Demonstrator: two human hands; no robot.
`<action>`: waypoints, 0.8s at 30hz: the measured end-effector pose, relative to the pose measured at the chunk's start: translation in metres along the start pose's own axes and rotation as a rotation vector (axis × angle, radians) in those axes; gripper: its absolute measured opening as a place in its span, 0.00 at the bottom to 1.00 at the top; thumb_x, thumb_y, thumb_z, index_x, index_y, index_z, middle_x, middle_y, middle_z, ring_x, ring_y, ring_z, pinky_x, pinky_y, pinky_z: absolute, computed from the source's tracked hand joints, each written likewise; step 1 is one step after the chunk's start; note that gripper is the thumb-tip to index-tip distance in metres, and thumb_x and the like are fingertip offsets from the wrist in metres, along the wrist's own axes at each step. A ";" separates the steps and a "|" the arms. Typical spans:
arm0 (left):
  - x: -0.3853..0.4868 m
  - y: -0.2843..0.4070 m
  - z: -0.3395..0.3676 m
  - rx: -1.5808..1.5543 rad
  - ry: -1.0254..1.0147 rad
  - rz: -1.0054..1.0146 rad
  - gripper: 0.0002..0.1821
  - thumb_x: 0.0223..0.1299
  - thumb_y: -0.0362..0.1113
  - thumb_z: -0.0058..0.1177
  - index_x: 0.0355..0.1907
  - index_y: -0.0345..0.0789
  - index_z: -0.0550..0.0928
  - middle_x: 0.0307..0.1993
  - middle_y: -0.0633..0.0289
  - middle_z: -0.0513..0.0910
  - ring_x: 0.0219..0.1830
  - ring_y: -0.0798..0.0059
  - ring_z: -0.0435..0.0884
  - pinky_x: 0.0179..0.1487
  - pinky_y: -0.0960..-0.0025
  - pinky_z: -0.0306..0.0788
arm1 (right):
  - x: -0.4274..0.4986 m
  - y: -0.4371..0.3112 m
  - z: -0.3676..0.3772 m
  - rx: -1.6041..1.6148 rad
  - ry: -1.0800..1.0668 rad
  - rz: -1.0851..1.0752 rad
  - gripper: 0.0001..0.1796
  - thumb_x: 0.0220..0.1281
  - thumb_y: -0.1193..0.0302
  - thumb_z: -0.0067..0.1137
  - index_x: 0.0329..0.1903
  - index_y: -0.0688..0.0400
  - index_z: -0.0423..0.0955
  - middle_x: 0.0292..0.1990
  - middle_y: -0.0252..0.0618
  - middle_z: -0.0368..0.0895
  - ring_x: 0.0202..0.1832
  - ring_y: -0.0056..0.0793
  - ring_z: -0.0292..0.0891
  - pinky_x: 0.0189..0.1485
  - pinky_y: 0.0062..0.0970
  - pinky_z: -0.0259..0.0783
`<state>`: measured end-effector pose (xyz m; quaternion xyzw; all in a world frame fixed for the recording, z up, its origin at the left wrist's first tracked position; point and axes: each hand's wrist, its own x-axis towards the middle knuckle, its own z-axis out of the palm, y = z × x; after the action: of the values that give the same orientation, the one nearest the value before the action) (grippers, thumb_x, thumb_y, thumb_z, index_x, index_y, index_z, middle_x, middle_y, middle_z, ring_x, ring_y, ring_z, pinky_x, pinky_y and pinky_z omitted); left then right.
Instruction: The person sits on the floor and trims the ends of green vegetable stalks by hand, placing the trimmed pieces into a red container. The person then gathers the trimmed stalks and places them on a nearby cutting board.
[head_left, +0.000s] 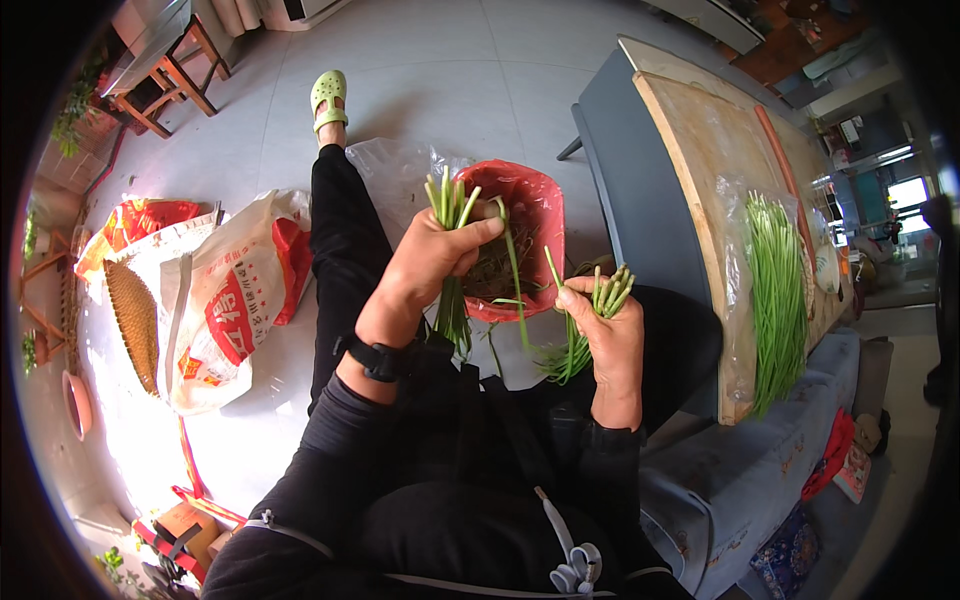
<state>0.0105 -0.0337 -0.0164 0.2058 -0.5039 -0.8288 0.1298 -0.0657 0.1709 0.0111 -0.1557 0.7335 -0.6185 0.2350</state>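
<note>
My left hand (439, 251) is closed around a bunch of green stalks (451, 196), with the pale ends up and the leaves hanging below. Between its thumb and fingertips is a single folded strand (512, 251), which dangles in front of the bin. To the right, my right hand (607, 326) grips a second bunch of stalks (615, 289), its leafy part trailing to the left, and one stalk (553, 266) stands up by the thumb. Beyond and between both hands is a bin with a red plastic liner (551, 217), holding dry plant scraps (487, 281).
A wooden board (697, 150) on a grey cabinet at the right bears a large pile of green stalks (776, 300) on clear plastic, and a rolling pin (784, 169). Printed sacks (225, 315) and a woven tray (133, 322) lie on the floor at left.
</note>
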 end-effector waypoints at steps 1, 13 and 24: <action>0.004 -0.003 0.006 0.092 0.081 0.037 0.08 0.58 0.32 0.60 0.37 0.32 0.81 0.21 0.74 0.73 0.18 0.89 0.64 0.21 0.82 0.57 | 0.000 -0.001 0.000 0.035 -0.005 0.028 0.10 0.58 0.71 0.65 0.38 0.65 0.80 0.26 0.31 0.80 0.23 0.12 0.66 0.26 0.14 0.61; -0.010 -0.007 0.049 -0.085 -0.071 0.033 0.07 0.58 0.33 0.63 0.30 0.32 0.81 0.26 0.69 0.81 0.27 0.86 0.77 0.30 0.78 0.73 | 0.003 0.000 0.017 0.050 -0.026 -0.074 0.09 0.57 0.72 0.65 0.37 0.64 0.77 0.25 0.27 0.75 0.25 0.13 0.66 0.28 0.16 0.61; -0.014 0.003 0.026 0.201 -0.293 0.091 0.08 0.60 0.35 0.61 0.33 0.31 0.82 0.25 0.71 0.80 0.29 0.87 0.73 0.33 0.75 0.70 | -0.002 -0.011 0.006 0.191 -0.274 0.043 0.08 0.61 0.69 0.60 0.33 0.62 0.77 0.24 0.35 0.79 0.26 0.17 0.71 0.28 0.17 0.60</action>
<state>0.0104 -0.0091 -0.0007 0.0715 -0.6068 -0.7884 0.0712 -0.0619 0.1647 0.0215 -0.1996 0.6356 -0.6534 0.3595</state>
